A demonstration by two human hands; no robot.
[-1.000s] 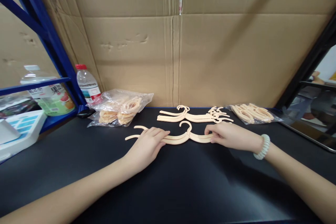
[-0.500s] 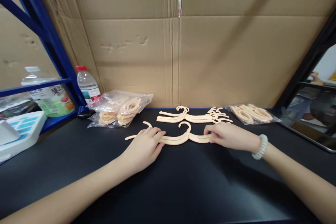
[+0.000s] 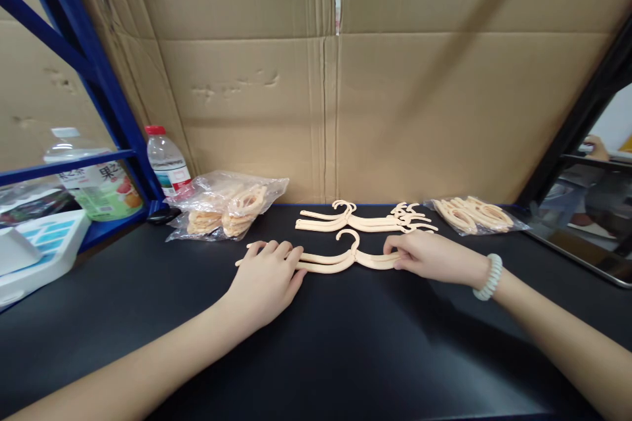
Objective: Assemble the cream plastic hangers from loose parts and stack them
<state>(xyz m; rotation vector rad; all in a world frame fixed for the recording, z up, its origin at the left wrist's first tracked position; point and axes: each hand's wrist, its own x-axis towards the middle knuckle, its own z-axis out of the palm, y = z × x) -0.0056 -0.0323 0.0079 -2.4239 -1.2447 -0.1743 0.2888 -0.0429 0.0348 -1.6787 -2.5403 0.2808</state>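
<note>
A cream folding clothes hanger [image 3: 330, 266] lies on the black table with its hook pointing away from me. My left hand [image 3: 269, 279] is closed over its left arm, the fingers bent across the two strips and the thumb along the near side. The tips of that arm stick out to the left of the hand. My right hand [image 3: 432, 256] pinches the hanger's right arm between thumb and fingers, hiding its end. Just behind lie more cream hangers [image 3: 365, 222], stacked with their hooks bunched together.
At the back left, a clear bag of folded hangers [image 3: 227, 207] sits before a red-capped bottle [image 3: 168, 158]. Another bag of hangers [image 3: 474, 214] lies at the back right. A cardboard wall [image 3: 247, 112] closes off the rear; a white-blue tray [image 3: 49, 250] is at left.
The far strip at the hanger's left end, which curved up and away, now lies down beside the near strip. My left hand has shifted slightly left; the right hand stays put.
</note>
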